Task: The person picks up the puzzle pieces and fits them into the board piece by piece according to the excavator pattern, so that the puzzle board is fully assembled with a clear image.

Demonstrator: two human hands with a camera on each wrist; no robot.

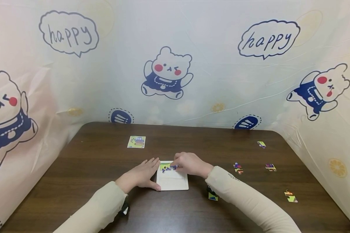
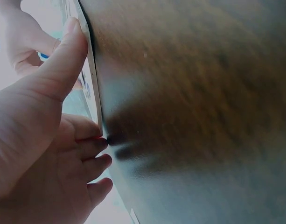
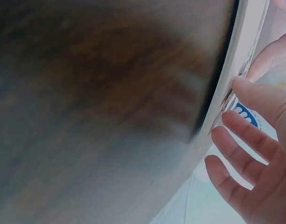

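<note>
A white square puzzle tray [image 1: 173,184] lies flat on the brown table, with joined yellow-green puzzle pieces [image 1: 164,166] along its far edge. My left hand [image 1: 144,174] rests against the tray's left side, fingers straight and thumb at the near left corner. The left wrist view shows that thumb [image 2: 73,39] along the tray's rim. Over the tray's far right part, my right hand [image 1: 189,164] pinches a puzzle piece [image 1: 173,168] beside the joined ones. Much of this piece is hidden under the fingers. In the right wrist view the right thumb [image 3: 243,88] is right at the tray's surface.
A square picture card [image 1: 136,142] lies beyond the tray to the left. Loose puzzle pieces are spread on the right: one far back [image 1: 261,144], two midway [image 1: 238,168] [image 1: 270,167], one nearer [image 1: 290,196]. Another piece [image 1: 212,196] is partly covered by the right sleeve.
</note>
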